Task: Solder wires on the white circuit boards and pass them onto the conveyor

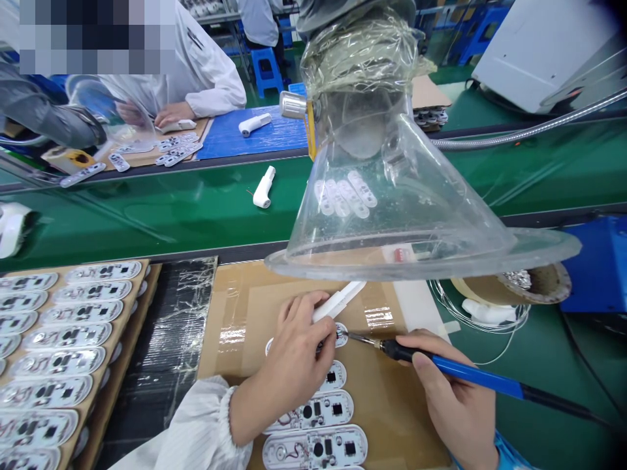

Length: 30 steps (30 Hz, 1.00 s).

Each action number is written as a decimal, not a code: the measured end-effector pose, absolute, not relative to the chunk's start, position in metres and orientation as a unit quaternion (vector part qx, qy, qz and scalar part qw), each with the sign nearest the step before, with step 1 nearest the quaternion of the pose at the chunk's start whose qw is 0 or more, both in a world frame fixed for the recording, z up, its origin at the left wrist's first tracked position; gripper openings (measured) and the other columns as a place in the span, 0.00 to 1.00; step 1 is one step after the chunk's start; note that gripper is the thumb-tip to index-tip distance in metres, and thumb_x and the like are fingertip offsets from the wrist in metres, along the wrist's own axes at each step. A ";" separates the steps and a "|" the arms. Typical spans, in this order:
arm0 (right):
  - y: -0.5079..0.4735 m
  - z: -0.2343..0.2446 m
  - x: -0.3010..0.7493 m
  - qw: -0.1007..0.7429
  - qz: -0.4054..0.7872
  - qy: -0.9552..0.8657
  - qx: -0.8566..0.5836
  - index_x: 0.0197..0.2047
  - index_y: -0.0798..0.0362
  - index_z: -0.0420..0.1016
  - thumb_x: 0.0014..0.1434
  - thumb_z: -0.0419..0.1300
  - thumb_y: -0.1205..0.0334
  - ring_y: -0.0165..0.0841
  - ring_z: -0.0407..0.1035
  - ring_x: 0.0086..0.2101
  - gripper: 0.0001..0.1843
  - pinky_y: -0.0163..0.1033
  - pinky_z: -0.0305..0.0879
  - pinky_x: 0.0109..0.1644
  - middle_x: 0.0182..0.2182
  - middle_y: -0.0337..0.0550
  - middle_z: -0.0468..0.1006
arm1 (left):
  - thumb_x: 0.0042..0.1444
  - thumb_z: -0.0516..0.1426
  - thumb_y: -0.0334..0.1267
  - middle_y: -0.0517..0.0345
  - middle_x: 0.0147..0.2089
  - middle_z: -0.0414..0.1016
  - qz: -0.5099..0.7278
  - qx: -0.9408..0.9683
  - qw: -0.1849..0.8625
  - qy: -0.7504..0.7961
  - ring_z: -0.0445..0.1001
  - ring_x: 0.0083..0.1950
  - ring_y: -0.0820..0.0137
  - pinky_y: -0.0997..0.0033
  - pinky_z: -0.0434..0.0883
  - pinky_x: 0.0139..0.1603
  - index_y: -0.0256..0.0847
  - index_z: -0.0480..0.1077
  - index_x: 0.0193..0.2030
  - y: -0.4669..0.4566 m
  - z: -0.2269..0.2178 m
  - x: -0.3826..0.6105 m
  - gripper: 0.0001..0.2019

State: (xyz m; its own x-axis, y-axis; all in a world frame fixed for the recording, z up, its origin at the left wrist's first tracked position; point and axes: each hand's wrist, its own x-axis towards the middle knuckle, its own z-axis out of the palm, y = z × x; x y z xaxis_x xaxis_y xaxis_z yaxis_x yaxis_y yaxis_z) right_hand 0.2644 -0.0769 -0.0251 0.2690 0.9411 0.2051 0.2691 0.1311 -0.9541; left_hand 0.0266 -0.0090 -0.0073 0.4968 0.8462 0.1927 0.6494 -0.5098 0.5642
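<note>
My left hand (298,352) is closed on a white plastic handle-shaped housing (341,300), which slants up and to the right. Beneath its fingers lies a white oval circuit board (341,335), mostly hidden by the hand. A soldering iron (465,372) with a blue and black handle is gripped in my right hand (455,398). Its metal tip points left and reaches the right end of that board; whether it touches is too small to tell. More oval circuit boards (316,448) lie in a column below, on the cardboard sheet (392,405).
A clear fume hood (392,215) hangs over the work. Stacked cardboard with rows of boards (63,362) stands left. A solder wire coil (482,320), a round container (548,284) and a blue box (597,261) sit right. Another white housing (264,188) lies beyond; a co-worker (210,72) sits opposite.
</note>
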 end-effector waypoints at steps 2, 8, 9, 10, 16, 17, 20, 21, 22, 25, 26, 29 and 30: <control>-0.077 -0.026 0.265 0.545 0.309 -0.517 -0.583 0.45 0.42 0.89 0.71 0.67 0.59 0.34 0.85 0.37 0.07 0.29 0.83 0.39 0.40 0.41 0.88 | 0.71 0.53 0.25 0.45 0.64 0.69 0.227 0.837 0.219 0.446 0.69 0.65 0.51 0.37 0.69 0.63 0.42 0.72 0.40 -0.009 -0.006 0.026 0.11; -0.079 -0.030 0.265 0.544 0.320 -0.515 -0.581 0.46 0.42 0.88 0.71 0.66 0.60 0.35 0.85 0.39 0.07 0.31 0.84 0.41 0.41 0.41 0.88 | 0.72 0.52 0.26 0.45 0.65 0.69 0.215 0.837 0.219 0.453 0.69 0.65 0.51 0.38 0.70 0.63 0.41 0.71 0.39 -0.010 -0.005 0.026 0.11; -0.079 -0.030 0.266 0.544 0.320 -0.514 -0.581 0.46 0.42 0.88 0.71 0.66 0.59 0.35 0.85 0.39 0.07 0.32 0.84 0.41 0.41 0.42 0.88 | 0.72 0.52 0.26 0.45 0.65 0.69 0.214 0.837 0.217 0.455 0.69 0.65 0.50 0.38 0.70 0.63 0.41 0.71 0.39 -0.010 -0.005 0.026 0.11; -0.079 -0.031 0.266 0.545 0.319 -0.513 -0.582 0.46 0.43 0.89 0.71 0.66 0.59 0.36 0.85 0.39 0.07 0.32 0.84 0.41 0.42 0.42 0.88 | 0.71 0.52 0.26 0.45 0.65 0.69 0.212 0.838 0.214 0.456 0.69 0.65 0.50 0.38 0.70 0.63 0.41 0.71 0.39 -0.010 -0.005 0.026 0.11; -0.081 -0.030 0.269 0.549 0.304 -0.501 -0.597 0.45 0.44 0.89 0.70 0.67 0.58 0.36 0.85 0.38 0.07 0.31 0.83 0.38 0.41 0.43 0.88 | 0.71 0.54 0.26 0.47 0.64 0.70 0.218 0.835 0.207 0.461 0.69 0.64 0.51 0.37 0.69 0.63 0.41 0.69 0.38 -0.010 -0.007 0.029 0.10; -0.081 -0.030 0.269 0.548 0.304 -0.500 -0.598 0.44 0.44 0.89 0.70 0.67 0.58 0.37 0.85 0.37 0.07 0.31 0.83 0.37 0.41 0.43 0.88 | 0.71 0.54 0.26 0.47 0.64 0.70 0.221 0.834 0.208 0.461 0.69 0.65 0.51 0.37 0.69 0.64 0.41 0.69 0.38 -0.010 -0.007 0.029 0.10; -0.080 -0.028 0.267 0.549 0.306 -0.504 -0.593 0.44 0.43 0.89 0.70 0.67 0.59 0.36 0.85 0.36 0.07 0.31 0.83 0.37 0.40 0.42 0.88 | 0.71 0.54 0.25 0.47 0.64 0.70 0.231 0.832 0.211 0.459 0.69 0.65 0.51 0.37 0.69 0.64 0.42 0.70 0.39 -0.010 -0.009 0.029 0.10; -0.080 -0.028 0.266 0.549 0.307 -0.505 -0.590 0.45 0.42 0.89 0.70 0.67 0.59 0.35 0.85 0.37 0.07 0.31 0.83 0.38 0.40 0.41 0.88 | 0.71 0.54 0.25 0.47 0.64 0.70 0.234 0.831 0.211 0.458 0.69 0.65 0.52 0.37 0.69 0.64 0.42 0.70 0.39 -0.011 -0.010 0.029 0.10; -0.079 -0.028 0.266 0.551 0.308 -0.506 -0.588 0.45 0.42 0.89 0.70 0.67 0.59 0.36 0.85 0.37 0.07 0.31 0.83 0.38 0.41 0.41 0.88 | 0.71 0.54 0.25 0.47 0.64 0.70 0.236 0.831 0.212 0.458 0.68 0.65 0.52 0.37 0.69 0.64 0.42 0.70 0.40 -0.011 -0.010 0.028 0.10; -0.079 -0.029 0.265 0.554 0.308 -0.506 -0.585 0.45 0.43 0.89 0.70 0.67 0.59 0.37 0.85 0.38 0.07 0.32 0.84 0.39 0.41 0.43 0.88 | 0.71 0.54 0.25 0.47 0.63 0.70 0.240 0.830 0.211 0.458 0.68 0.65 0.53 0.38 0.69 0.64 0.42 0.70 0.40 -0.011 -0.011 0.028 0.10; -0.079 -0.029 0.265 0.553 0.307 -0.508 -0.585 0.45 0.43 0.89 0.70 0.67 0.59 0.36 0.85 0.38 0.07 0.32 0.84 0.39 0.41 0.42 0.88 | 0.71 0.54 0.25 0.47 0.63 0.70 0.240 0.830 0.209 0.458 0.69 0.65 0.53 0.39 0.69 0.64 0.43 0.70 0.40 -0.012 -0.011 0.028 0.10; -0.078 -0.030 0.265 0.549 0.306 -0.515 -0.582 0.46 0.41 0.89 0.70 0.67 0.59 0.35 0.85 0.39 0.07 0.31 0.83 0.40 0.41 0.41 0.88 | 0.70 0.54 0.25 0.46 0.63 0.71 0.242 0.832 0.200 0.458 0.69 0.65 0.53 0.39 0.69 0.64 0.42 0.69 0.40 -0.012 -0.011 0.028 0.09; -0.078 -0.030 0.265 0.548 0.307 -0.517 -0.581 0.46 0.41 0.89 0.70 0.67 0.59 0.35 0.85 0.39 0.07 0.30 0.83 0.41 0.41 0.40 0.88 | 0.70 0.54 0.25 0.46 0.62 0.71 0.242 0.832 0.198 0.457 0.69 0.65 0.52 0.39 0.69 0.64 0.42 0.69 0.40 -0.012 -0.011 0.029 0.09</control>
